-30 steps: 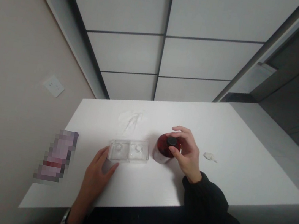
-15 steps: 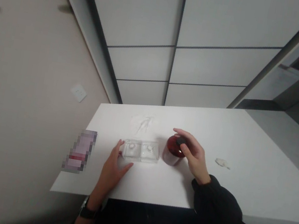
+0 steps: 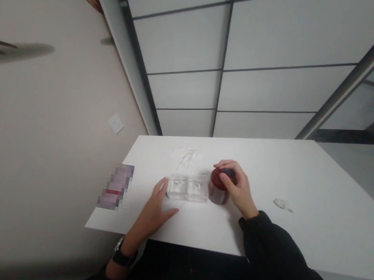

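Observation:
A clear two-compartment box (image 3: 187, 189) sits on the white table, in front of me. At its left end is my left hand (image 3: 156, 209), fingers apart, the fingertips against or just beside the end wall and the thumb free of it. Close to the box's right end stands a jar (image 3: 218, 195) with a dark red top and a black knob. My right hand (image 3: 239, 185) curls over that top from the right, its thumb by the knob. The fingers on the far side are partly hidden.
Behind the box lies a crumpled clear plastic sheet (image 3: 185, 158). A small whitish, flat item (image 3: 282, 204) rests to the right on the table (image 3: 319, 231). A blurred-out pinkish object (image 3: 116, 186) is at the left edge, near the wall with its socket (image 3: 116, 123).
My view has shifted, moving the scene slightly right. The fingers of my right hand have drawn in closer around the jar's top. My left hand stays at the box's left end.

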Available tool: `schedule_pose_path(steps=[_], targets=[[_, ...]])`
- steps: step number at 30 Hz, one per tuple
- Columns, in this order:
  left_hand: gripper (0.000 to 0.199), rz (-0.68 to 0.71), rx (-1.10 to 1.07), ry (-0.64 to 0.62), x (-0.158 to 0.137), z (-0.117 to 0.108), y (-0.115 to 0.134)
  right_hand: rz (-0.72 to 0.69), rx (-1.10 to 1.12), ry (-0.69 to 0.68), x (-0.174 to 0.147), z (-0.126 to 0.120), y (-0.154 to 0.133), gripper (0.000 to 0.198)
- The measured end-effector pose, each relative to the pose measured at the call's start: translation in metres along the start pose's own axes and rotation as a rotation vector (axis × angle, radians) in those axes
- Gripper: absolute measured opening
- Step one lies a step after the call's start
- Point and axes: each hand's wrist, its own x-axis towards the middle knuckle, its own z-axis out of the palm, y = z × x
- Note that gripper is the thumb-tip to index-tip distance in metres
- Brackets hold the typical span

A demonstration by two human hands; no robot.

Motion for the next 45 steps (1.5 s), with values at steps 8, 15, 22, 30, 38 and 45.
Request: schedule_pose_path(steps=[8, 15, 22, 30, 38, 45], targets=[[0.062, 0.045, 0.168, -0.052, 0.087, -0.063, 0.018, 0.004, 0.069, 0.044, -0.004, 0.003, 0.006, 0.028], [0.027, 0.039, 0.249, -0.190, 0.205, -0.029, 0.036, -0.003, 0.057, 0.064, -0.005, 0.003, 0.005, 0.029], [0.027, -0.010, 0.324, -0.260, 0.219, -0.012, 0.028, 0.014, 0.051, 0.076, -0.005, 0.003, 0.004, 0.030], [0.024, -0.057, 0.163, -0.172, 0.215, -0.008, 0.033, 0.012, 0.040, 0.072, -0.005, 0.003, 0.003, 0.029], [0.043, -0.019, -0.288, 0.018, 0.187, -0.063, 0.052, 0.025, 0.044, 0.079, -0.005, 0.003, 0.004, 0.031], [0.049, 0.004, -0.630, 0.007, 0.104, -0.084, 0.069, 0.014, 0.032, 0.066, -0.006, 0.002, 0.004, 0.027]])
